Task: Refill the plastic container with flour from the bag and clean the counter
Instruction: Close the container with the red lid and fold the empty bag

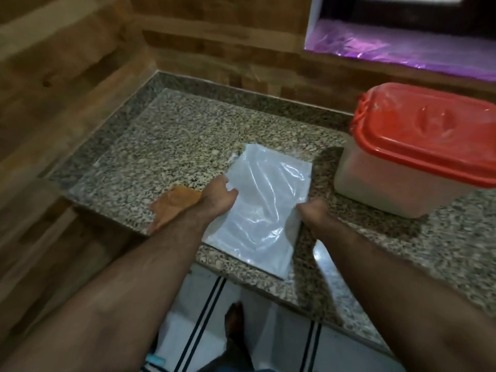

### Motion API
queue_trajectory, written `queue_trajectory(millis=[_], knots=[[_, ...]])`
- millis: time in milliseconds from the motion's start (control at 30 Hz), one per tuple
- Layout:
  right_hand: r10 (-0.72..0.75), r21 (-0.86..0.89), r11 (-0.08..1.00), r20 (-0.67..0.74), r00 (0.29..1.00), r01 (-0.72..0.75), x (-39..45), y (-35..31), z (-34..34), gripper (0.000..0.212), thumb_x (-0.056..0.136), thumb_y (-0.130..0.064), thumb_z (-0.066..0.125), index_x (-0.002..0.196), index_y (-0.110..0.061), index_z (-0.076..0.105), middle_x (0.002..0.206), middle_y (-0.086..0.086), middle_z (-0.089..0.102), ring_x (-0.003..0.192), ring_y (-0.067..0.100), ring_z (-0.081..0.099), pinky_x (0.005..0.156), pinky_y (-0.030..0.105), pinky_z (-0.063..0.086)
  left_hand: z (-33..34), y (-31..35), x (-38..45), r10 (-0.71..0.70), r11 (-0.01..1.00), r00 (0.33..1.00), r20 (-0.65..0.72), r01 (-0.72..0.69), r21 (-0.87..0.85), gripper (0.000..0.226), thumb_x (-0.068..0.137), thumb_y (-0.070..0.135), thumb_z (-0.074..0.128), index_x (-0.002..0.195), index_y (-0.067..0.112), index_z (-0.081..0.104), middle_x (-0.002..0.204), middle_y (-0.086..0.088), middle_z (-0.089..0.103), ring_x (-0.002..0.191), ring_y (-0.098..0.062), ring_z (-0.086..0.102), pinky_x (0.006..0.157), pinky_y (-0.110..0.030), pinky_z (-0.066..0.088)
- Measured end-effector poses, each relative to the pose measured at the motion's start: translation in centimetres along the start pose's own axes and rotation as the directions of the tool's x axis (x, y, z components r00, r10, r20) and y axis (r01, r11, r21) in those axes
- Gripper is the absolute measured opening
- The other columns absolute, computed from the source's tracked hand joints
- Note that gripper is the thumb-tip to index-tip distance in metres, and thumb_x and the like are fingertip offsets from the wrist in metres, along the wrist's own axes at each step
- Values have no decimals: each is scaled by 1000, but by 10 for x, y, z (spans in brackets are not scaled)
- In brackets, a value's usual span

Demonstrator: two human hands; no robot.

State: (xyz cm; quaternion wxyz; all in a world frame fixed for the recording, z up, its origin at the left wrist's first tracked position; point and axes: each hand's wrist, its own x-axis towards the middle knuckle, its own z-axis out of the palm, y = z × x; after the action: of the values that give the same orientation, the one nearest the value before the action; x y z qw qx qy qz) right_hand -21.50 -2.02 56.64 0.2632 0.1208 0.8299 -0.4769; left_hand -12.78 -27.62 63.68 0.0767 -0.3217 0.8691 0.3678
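Observation:
A flat clear plastic bag (264,208) of white flour lies on the speckled granite counter (166,146), its near corner reaching the counter's front edge. My left hand (218,197) grips the bag's left edge. On the opposite edge, my right hand (312,214) is closed on the plastic. The plastic container (402,183), translucent with a red lid (429,135) shut on top, stands on the counter to the right of the bag. An orange cloth (174,205) lies by the counter's front edge, partly under my left forearm.
Wood-pattern walls enclose the counter at the left and back. A recess with purple plastic sheeting (402,47) opens at the back right. Below the counter edge is a tiled floor with dark stripes (204,318), and a bare foot (236,326) shows there.

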Motion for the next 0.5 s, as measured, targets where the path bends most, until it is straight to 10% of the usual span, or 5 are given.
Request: queue_trajectory(millis=[200, 300, 500], knots=[[134, 169, 975, 61, 989, -142, -15, -44, 1, 21, 75, 8, 78, 56, 3, 72, 65, 23, 73, 52, 30, 70, 56, 39, 58, -14, 3, 65, -105, 994, 987, 117, 109, -21, 36, 79, 27, 79, 110, 15, 64, 105, -5, 72, 91, -26, 70, 80, -31, 57], [206, 171, 959, 138, 969, -228, -8, -44, 6, 11, 79, 7, 80, 70, 1, 77, 82, 23, 76, 74, 38, 74, 78, 55, 62, -14, -9, 93, -169, 986, 970, 175, 163, 45, 52, 62, 24, 79, 111, 11, 68, 104, -8, 76, 92, -29, 75, 82, -40, 67], [161, 306, 924, 234, 959, -229, -8, -52, 8, 31, 92, 18, 59, 108, -6, 72, 98, 14, 79, 86, 33, 76, 82, 51, 64, -28, -14, 104, -70, 979, 928, 366, 134, -151, 24, 97, 11, 71, 120, 6, 72, 107, -11, 79, 97, -29, 77, 81, -36, 65]])
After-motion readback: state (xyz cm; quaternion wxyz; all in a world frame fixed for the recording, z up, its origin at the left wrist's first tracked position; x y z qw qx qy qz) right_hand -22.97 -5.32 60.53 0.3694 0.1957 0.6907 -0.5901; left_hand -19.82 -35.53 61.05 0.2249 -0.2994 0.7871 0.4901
